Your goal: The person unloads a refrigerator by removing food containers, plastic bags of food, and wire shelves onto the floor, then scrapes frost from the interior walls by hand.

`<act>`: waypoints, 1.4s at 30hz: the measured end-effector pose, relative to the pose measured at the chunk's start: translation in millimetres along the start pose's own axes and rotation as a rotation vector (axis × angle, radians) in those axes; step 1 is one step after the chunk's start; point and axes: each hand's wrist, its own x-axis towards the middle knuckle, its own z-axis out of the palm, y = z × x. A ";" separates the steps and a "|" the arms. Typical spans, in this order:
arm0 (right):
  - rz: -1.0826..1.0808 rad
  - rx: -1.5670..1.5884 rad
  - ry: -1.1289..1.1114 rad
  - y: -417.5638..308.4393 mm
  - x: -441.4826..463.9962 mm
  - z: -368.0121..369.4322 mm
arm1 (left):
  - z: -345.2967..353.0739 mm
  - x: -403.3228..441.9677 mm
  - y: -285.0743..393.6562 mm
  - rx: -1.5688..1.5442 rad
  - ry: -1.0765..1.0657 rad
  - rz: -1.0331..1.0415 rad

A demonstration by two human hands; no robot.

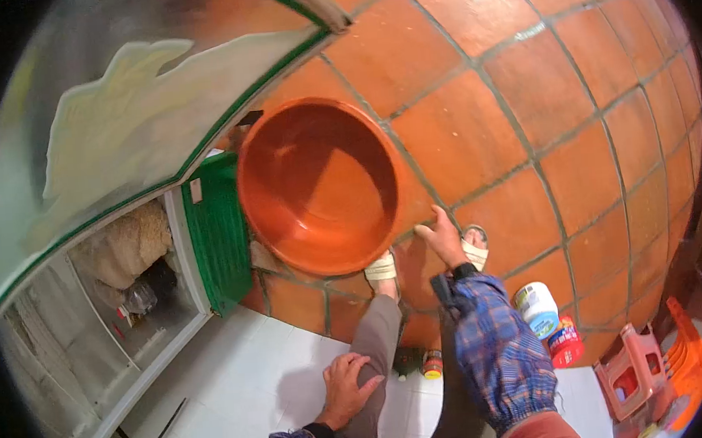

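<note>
A large orange-brown basin [285,211] stands on the tiled floor in front of me; its inside shows nothing but bare wall and bottom. My right hand [445,243] is reached out low, just right of the basin's rim and apart from it, with thumb and forefinger spread and nothing in it. On my leg rests my left hand [351,388], fingers loosely spread and holding nothing. Both arms wear blue checked sleeves with dark bands at the wrists.
A green cabinet door [217,228] hangs open beside the basin, below a glass-topped counter [156,110]. Right of my feet are a white tub [534,304] and a red container [566,342]. A pink stool [632,374] and orange plastic items [690,358] lie at lower right.
</note>
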 end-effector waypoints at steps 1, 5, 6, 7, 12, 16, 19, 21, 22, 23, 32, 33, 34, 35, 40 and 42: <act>-0.021 -0.004 -0.008 -14.0 14.3 21.4 | 2.9 -3.0 -3.5 -0.027 0.003 -0.015; 0.078 -0.098 0.127 -28.1 68.1 60.5 | 7.0 -10.0 -1.9 -0.083 0.045 -0.075; 0.115 -0.292 0.170 -16.7 74.6 59.1 | 8.6 -12.5 -3.2 -0.114 0.043 -0.072; 0.038 -0.231 0.146 12.6 81.0 56.6 | 10.8 -15.7 -1.6 -0.122 0.078 -0.114; 0.279 0.117 0.117 12.6 22.7 -55.5 | 5.3 -27.4 32.2 -0.251 0.108 -0.057; 0.375 0.625 0.047 102.8 21.6 -178.2 | 7.7 -32.8 59.4 -0.284 0.092 -0.072; 0.346 0.725 0.378 145.9 12.4 -221.7 | 14.3 -34.8 58.4 -0.312 0.082 -0.072; 0.329 0.609 0.613 144.1 12.1 -239.8 | 12.8 -36.3 64.5 -0.345 0.060 -0.105; 0.374 0.608 0.540 174.0 20.4 -266.4 | 10.3 -37.2 67.8 -0.354 0.060 -0.104; 0.409 0.607 0.463 194.0 33.4 -289.3 | 6.4 -36.3 72.6 -0.365 0.087 -0.124; -0.422 -0.413 -0.318 -50.9 26.3 -202.6 | 34.1 -23.6 89.1 -0.650 0.458 -0.168; -0.444 -0.411 -0.443 -106.9 8.4 -184.0 | 27.3 -24.9 87.9 -0.791 0.486 -0.206; -0.383 -0.357 -0.496 -163.7 -17.1 -166.8 | 24.6 -25.4 84.0 -0.842 0.538 -0.252; -0.315 -0.300 -0.549 -208.1 -38.1 -151.6 | 21.4 -27.6 79.0 -0.891 0.585 -0.300; -0.542 -0.448 -0.572 -270.9 -30.2 -108.0 | -48.7 -41.4 17.5 -1.244 0.602 -0.480; -0.332 -0.155 -0.626 -247.3 -7.0 -88.5 | -67.3 -35.5 -35.0 -1.309 0.747 -0.529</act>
